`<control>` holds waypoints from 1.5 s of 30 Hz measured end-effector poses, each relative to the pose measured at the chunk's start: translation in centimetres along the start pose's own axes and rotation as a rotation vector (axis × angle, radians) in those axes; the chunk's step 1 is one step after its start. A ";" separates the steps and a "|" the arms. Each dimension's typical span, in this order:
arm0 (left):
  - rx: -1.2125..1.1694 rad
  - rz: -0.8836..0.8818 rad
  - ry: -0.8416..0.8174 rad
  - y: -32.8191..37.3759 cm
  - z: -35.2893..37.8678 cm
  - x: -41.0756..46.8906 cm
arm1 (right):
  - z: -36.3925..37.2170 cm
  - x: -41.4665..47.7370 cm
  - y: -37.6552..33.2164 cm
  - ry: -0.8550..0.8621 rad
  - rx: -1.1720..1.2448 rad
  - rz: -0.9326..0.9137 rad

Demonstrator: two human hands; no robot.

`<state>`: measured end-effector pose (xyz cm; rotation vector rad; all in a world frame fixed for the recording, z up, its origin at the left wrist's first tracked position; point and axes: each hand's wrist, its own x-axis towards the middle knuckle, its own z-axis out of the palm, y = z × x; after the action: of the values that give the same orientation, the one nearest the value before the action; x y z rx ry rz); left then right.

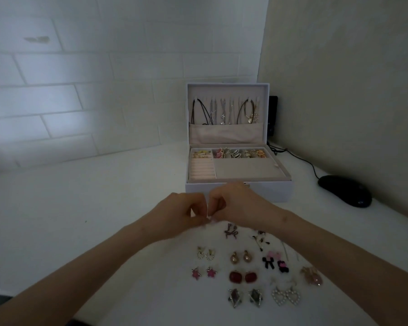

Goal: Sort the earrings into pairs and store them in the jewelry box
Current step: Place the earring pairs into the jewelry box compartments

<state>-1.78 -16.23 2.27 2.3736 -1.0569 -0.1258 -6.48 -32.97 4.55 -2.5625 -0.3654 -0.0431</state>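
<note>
Left hand [181, 212] and right hand [233, 205] are together in front of the box, fingers curled, tips meeting. They probably pinch one small earring, but it is too blurred to tell. Paired earrings lie on the table [104, 220] below the hands: pink stars [204, 272], red squares [243, 277], pearl hearts [285, 296]. The jewelry box [273, 190] stands open behind, with several pairs already in its top compartments. The pieces look light, tiny and stiff; thin hooks may bend and beads may slip, so pinch the body rather than the wire. Black mouse [344, 190] far right. No readable writing.
</note>
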 end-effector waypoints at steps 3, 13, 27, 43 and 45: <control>-0.043 0.013 0.101 0.2 -1.6 0.8 | -1.6 1.0 0.0 0.050 0.055 0.037; -0.145 -0.106 0.302 -1.0 -5.5 6.8 | -5.7 6.5 2.8 0.267 0.223 0.171; 0.308 -0.260 0.134 -3.5 -5.1 13.2 | -4.4 13.9 4.8 0.113 0.086 0.270; 0.512 -0.146 0.250 -3.7 -4.5 13.7 | -3.4 15.4 5.3 0.180 -0.031 0.235; 0.537 -0.137 0.267 -3.6 -4.3 13.8 | -3.3 15.4 5.3 0.217 -0.064 0.226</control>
<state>11.38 -22.21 5.82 2.8317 -0.8763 0.4715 9.92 -35.17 6.19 -2.6127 0.0082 -0.2506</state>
